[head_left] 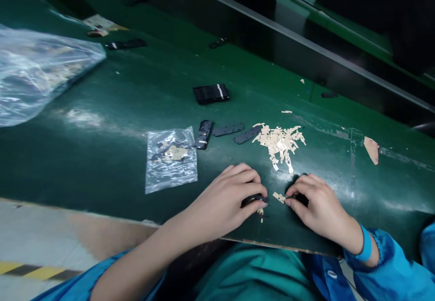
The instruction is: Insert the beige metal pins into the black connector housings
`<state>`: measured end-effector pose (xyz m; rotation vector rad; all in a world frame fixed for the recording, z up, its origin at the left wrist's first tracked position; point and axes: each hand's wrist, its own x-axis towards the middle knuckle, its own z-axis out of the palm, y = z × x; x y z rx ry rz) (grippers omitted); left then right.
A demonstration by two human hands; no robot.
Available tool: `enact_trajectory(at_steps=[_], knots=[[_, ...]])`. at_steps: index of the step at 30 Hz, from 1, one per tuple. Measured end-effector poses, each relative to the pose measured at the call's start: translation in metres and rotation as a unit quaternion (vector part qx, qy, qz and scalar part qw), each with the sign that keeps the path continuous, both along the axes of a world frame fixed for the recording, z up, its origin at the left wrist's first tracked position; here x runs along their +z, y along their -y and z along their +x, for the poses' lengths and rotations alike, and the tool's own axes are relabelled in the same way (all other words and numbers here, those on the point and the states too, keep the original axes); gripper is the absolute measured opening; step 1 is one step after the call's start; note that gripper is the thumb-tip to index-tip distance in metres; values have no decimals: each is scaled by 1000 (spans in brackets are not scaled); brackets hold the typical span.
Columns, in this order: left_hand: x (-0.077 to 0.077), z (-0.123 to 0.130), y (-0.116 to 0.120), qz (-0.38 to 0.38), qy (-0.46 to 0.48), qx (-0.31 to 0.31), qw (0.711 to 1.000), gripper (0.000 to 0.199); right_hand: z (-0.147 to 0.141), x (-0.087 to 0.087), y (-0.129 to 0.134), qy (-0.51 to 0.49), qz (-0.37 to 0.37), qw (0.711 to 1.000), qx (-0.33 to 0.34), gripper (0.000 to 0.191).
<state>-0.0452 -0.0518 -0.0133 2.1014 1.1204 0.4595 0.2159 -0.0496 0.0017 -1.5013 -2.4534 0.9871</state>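
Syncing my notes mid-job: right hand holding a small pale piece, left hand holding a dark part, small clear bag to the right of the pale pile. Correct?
Not quite: the head view shows the small clear bag left of the pale pile. The right hand does hold a small pale piece, and the left hand a dark part.

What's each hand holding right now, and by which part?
Right hand: a pale strip, pinched by its right end. Left hand: a dark piece, though exactly where it's gripped is hidden.

no legible text, no readable labels, brands; no numbers
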Motion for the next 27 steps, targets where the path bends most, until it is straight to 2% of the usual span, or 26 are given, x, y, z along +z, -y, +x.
enact_trajectory(at_steps=[5,11,16,19,23,25,27], knots=[[8,4,-6,-24,-6,-8,1000,12,0,-2,1,-9,0,1000,11,11],[-2,24,-14,40,-21,-48,998,7,4,-6,3,-22,33,999,16,4],[-3,31,-13,42,-35,-42,998,11,5,-6,3,-24,43,999,9,6],[6,30,-16,25,-37,-51,998,14,4,-1,-3,-47,25,998,18,7],[26,29,-37,-26,11,-74,997,19,2,11,-22,-164,-39,986,18,13],[35,30,-53,-76,84,-48,992,16,0,16,-35,-224,-59,973,-23,14],[41,32,-70,-120,170,4,978,20,-2,18,-48,-274,-70,956,-75,11]])
